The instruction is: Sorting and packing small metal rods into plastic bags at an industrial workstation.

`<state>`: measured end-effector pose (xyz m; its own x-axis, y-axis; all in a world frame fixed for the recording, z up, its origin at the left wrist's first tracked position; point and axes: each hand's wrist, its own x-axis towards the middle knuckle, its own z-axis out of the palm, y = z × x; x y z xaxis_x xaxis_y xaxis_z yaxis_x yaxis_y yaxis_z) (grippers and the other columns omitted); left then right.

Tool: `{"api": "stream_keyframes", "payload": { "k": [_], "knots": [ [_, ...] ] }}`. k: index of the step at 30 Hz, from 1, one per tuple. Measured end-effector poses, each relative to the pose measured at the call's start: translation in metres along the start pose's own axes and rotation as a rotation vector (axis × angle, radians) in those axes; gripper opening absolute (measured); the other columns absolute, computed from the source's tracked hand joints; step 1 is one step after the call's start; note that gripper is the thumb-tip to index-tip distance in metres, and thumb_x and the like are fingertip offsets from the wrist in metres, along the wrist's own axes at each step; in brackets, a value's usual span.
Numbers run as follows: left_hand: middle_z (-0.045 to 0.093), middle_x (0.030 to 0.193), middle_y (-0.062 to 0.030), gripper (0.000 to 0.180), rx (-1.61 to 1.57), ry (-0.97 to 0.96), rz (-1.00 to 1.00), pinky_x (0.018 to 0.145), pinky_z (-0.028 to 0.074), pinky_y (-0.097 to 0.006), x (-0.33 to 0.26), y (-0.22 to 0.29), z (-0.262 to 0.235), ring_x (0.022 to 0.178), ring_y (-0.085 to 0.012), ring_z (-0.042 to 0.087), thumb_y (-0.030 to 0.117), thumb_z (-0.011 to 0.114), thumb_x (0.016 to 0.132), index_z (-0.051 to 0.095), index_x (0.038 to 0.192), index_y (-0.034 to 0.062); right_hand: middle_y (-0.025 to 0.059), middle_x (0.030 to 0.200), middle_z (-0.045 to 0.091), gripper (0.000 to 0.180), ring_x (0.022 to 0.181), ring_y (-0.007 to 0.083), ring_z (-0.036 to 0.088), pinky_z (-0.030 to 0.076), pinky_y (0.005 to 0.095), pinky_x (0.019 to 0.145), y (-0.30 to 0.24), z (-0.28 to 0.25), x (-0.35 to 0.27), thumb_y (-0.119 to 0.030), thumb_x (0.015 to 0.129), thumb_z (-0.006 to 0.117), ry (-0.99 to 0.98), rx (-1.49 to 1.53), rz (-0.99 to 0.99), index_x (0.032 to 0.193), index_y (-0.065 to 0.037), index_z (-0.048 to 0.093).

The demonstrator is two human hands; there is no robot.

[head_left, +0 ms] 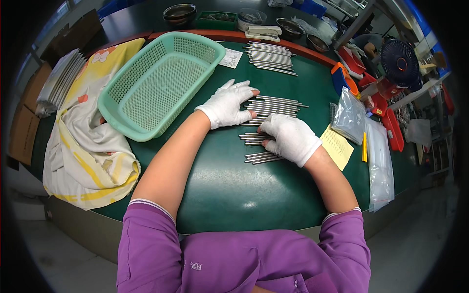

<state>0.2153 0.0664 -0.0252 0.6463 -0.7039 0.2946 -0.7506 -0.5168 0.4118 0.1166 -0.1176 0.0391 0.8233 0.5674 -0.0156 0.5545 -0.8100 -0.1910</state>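
Observation:
Several thin metal rods lie side by side on the green tabletop, their left ends roughly lined up. My left hand, in a white glove with bare fingertips, spreads its fingers at those ends, thumb and forefinger touching them. My right hand, gloved the same way, bends over the nearer rods with thumb and fingers closed around some; its palm hides their right ends. A smaller group of rods sticks out below the right hand. Farther back lies another row of rods, untouched.
A pale green plastic basket stands at the left beside a crumpled yellow-and-white cloth. On the right are a yellow paper, clear plastic bags and red bins. A small fan and metal bowls stand farther back.

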Motion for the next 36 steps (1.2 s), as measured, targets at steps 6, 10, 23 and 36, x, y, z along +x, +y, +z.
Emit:
{"api": "stream_keyframes", "payload": {
  "k": [6, 10, 23, 36],
  "knots": [
    [0.047, 0.129, -0.0167, 0.058, -0.005, -0.006, 0.006, 0.110, 0.020, -0.045, 0.000, 0.002, -0.003, 0.130, -0.0314, 0.034, 0.040, 0.061, 0.080, 0.047, 0.126, 0.0072, 0.0088, 0.080, 0.059, 0.020, 0.075, 0.0280, 0.058, 0.048, 0.0366, 0.067, 0.004, -0.004, -0.002, -0.015, 0.067, 0.070, 0.109, 0.076, -0.107, 0.084, -0.008, 0.063],
    [0.046, 0.130, -0.0182, 0.058, 0.006, 0.004, -0.005, 0.110, 0.020, -0.045, 0.000, 0.002, -0.002, 0.130, -0.0313, 0.033, 0.040, 0.061, 0.080, 0.047, 0.126, 0.0076, 0.0081, 0.077, 0.059, 0.017, 0.074, 0.0270, 0.058, 0.047, 0.0357, 0.066, -0.001, -0.005, -0.006, -0.015, 0.066, 0.071, -0.052, 0.196, -0.128, 0.080, -0.008, 0.064],
    [0.049, 0.128, -0.0153, 0.058, 0.002, 0.006, 0.008, 0.110, 0.020, -0.045, 0.000, 0.000, -0.001, 0.129, -0.0308, 0.034, 0.038, 0.063, 0.079, 0.047, 0.125, 0.0067, 0.0100, 0.079, 0.058, 0.022, 0.076, 0.0276, 0.057, 0.048, 0.0355, 0.068, 0.007, 0.003, 0.000, -0.015, 0.067, 0.071, 0.077, 0.159, -0.017, 0.085, -0.007, 0.061],
    [0.049, 0.127, -0.0147, 0.053, -0.037, 0.002, 0.019, 0.110, 0.020, -0.045, 0.000, 0.001, -0.002, 0.129, -0.0303, 0.034, 0.034, 0.062, 0.080, 0.048, 0.124, 0.0074, 0.0129, 0.088, 0.056, 0.030, 0.083, 0.0303, 0.057, 0.048, 0.0377, 0.073, -0.001, 0.000, 0.000, -0.016, 0.067, 0.070, 0.031, 0.077, 0.063, 0.093, -0.005, 0.059]
  ]
}}
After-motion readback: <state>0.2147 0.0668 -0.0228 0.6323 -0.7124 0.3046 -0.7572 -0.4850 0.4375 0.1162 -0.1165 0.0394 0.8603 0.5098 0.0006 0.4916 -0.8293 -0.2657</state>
